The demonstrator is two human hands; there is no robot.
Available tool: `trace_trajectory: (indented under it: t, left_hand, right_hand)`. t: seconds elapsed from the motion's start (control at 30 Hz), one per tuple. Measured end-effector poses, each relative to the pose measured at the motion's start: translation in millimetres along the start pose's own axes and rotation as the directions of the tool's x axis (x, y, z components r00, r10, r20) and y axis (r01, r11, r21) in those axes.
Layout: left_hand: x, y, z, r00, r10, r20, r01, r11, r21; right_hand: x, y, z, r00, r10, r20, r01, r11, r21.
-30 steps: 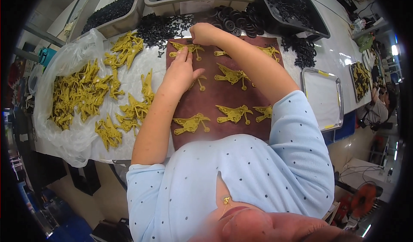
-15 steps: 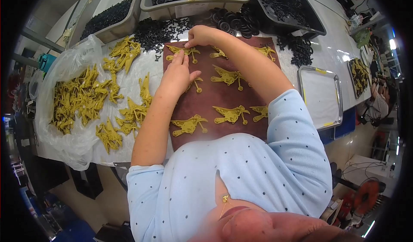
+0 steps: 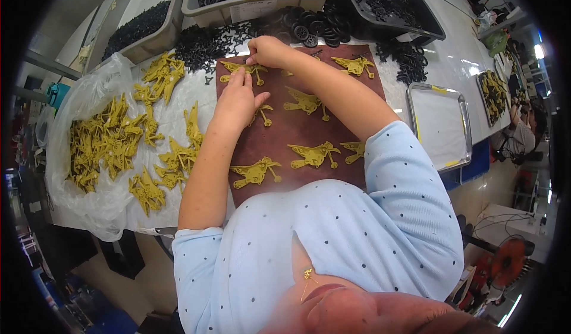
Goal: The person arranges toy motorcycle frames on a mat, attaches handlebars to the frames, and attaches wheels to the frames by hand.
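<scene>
Several yellow plastic frame-like parts lie in rows on a dark red mat [image 3: 279, 126] before me. At the mat's far left corner, my right hand [image 3: 266, 51] is bent down with its fingers pinched together over one yellow part [image 3: 258, 71]. Whatever sits between those fingertips is too small to make out. My left hand [image 3: 238, 99] lies flat with fingers stretched out, the tips against the near side of that same part and the thumb spread to the right. Beneath the left hand, another yellow part [image 3: 267, 115] is half covered. My right forearm crosses over the middle of the mat.
On the left, a clear plastic bag [image 3: 113, 200] spills a heap of yellow parts [image 3: 107, 138]. Small black parts [image 3: 208, 43] and black wheels [image 3: 309, 28] lie beyond the mat. Grey bins [image 3: 259, 7] and a black bin [image 3: 428, 34] stand behind. A metal tray [image 3: 440, 126] sits right.
Both hands stay at the same yellow part, with the right fingers still pinched. The whole view has shifted slightly, so the mat and bins appear a little further left.
</scene>
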State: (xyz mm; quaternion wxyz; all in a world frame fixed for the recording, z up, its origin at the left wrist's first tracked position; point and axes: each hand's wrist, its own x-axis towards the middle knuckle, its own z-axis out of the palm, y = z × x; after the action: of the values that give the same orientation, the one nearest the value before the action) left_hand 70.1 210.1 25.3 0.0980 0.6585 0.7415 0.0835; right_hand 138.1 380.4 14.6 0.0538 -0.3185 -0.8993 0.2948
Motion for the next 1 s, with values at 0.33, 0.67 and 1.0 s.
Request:
trace_trajectory:
  t: [0.33, 0.67, 1.0]
  left_hand:
    - [0.4, 2.7, -1.8, 1.000, -0.011, 0.016, 0.011, 0.999, 0.037]
    - [-59.6, 15.9, -46.3, 0.999, 0.050, 0.009, -0.050, 0.996, 0.068]
    - [-95.3, 22.9, -23.4, 0.983, 0.131, 0.132, -0.131, 0.991, -0.009]
  right_hand:
    - [-50.9, 14.2, -58.2, 0.972, -0.062, -0.228, 0.100, 0.983, 0.156]
    - [-206.6, 149.4, -181.0, 0.879, 0.314, -0.359, -0.267, 0.947, 0.176]
    - [-243.7, 195.7, -130.3, 0.854, 0.387, -0.347, -0.454, 0.881, -0.134]
